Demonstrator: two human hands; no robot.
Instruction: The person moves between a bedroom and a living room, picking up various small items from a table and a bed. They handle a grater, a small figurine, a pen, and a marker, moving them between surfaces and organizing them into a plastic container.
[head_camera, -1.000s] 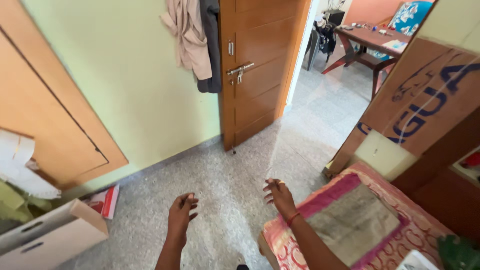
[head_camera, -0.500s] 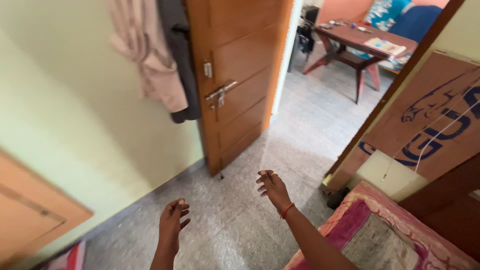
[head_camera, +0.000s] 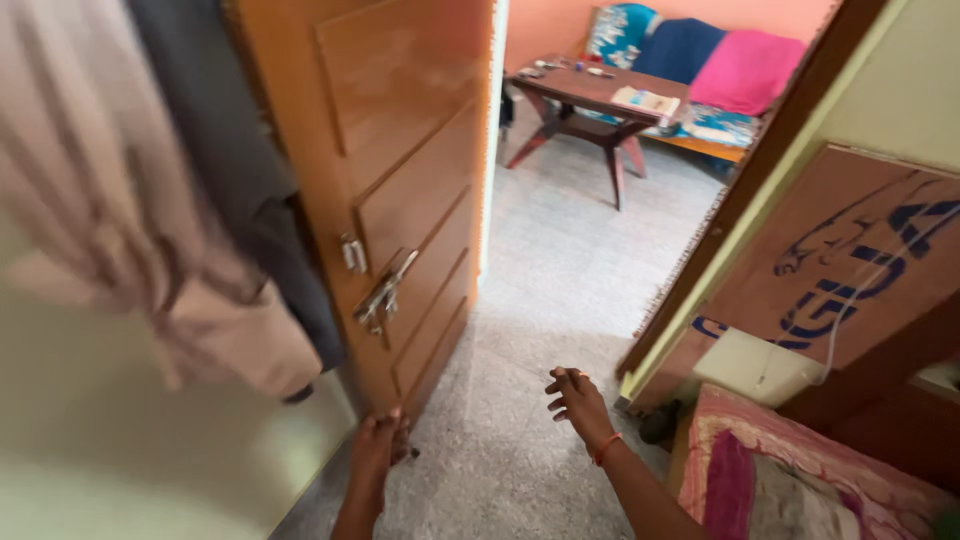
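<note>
Person is closing on the doorway: panelled brown wooden door, far half a second ago, is now standing near left. Left hand is hanging loosely curled at its lower edge, right hand loosely spread, both empty.

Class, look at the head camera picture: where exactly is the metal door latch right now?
The metal latch sits left of centre on the open wooden door, just right of the hanging clothes and above the left hand near the door's bottom edge.

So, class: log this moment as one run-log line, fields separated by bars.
left hand: empty, near wooden door | right hand: empty, over floor | doorway: open
</note>
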